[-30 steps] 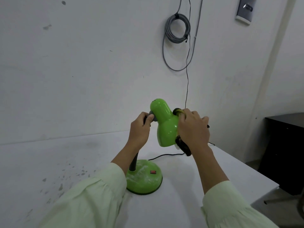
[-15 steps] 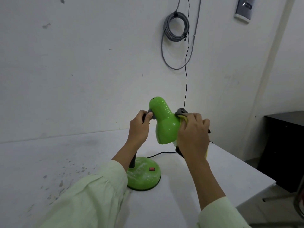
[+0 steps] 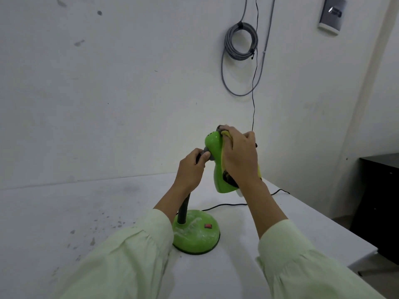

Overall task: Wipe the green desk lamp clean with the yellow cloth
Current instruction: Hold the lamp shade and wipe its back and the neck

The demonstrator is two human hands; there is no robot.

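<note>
Green desk lamp [image 3: 216,156] mid-wipe: right hand [image 3: 239,156] curls yellow cloth [image 3: 227,134] over its shade [image 3: 219,182], left hand [image 3: 191,167] grips its neck [image 3: 183,210]; base [image 3: 195,234] looks unwiped.

Rear wall [image 3: 108,93]: painted white, matt; scuffs and dark marks [image 3: 79,42] noted upper left. Coiled grey cable [image 3: 240,43] is hung high on wall, approx. centre-right, with a loose loop trailing below. Metal-faced wall plate [image 3: 329,15] is fixed at top right. Side wall [image 3: 384,104] is met at a vertical corner, right. White table [image 3: 64,212] is set against rear wall; surface is speckled with dark spots [image 3: 92,240] on left. Black cabinet [image 3: 380,201] is placed at far right, apart from table. Grey floor [image 3: 341,221] is seen btwn. the two. Lighting even, soft; source not in view.
</note>
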